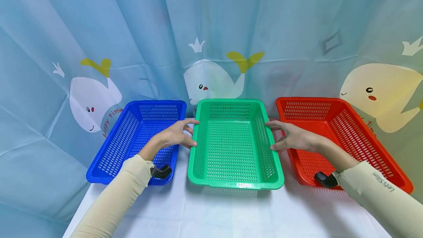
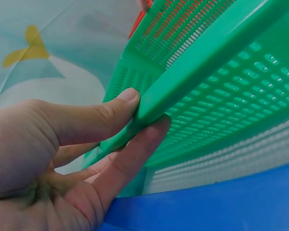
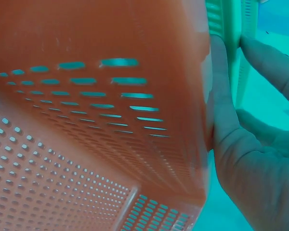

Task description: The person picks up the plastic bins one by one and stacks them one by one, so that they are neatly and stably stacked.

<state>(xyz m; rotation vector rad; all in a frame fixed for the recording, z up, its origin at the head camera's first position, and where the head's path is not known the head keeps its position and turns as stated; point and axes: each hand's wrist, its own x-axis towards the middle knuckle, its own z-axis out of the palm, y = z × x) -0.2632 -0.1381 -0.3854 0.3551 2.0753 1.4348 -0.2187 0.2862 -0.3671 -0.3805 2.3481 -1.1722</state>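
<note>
A green plastic basket (image 1: 236, 185) with perforated walls sits in the middle of the white table, nothing inside it. My left hand (image 1: 176, 134) holds its left rim; in the left wrist view the thumb (image 2: 108, 113) lies against the rim's edge with fingers curled under it. On the opposite side, my right hand (image 1: 294, 137) pinches the right rim between thumb and fingers. The right wrist view shows that hand (image 3: 250, 159) squeezed close beside the wall of the red basket (image 3: 149, 29), the green rim (image 3: 233, 53) between its digits.
To the left stands a blue basket (image 1: 105, 177), its right side under my left forearm. A red basket (image 1: 393, 164) is at the right, partly covered by my right arm. Behind them hangs a blue curtain (image 1: 218, 17) printed with whales. White cloth (image 1: 228, 212) covers the table in front.
</note>
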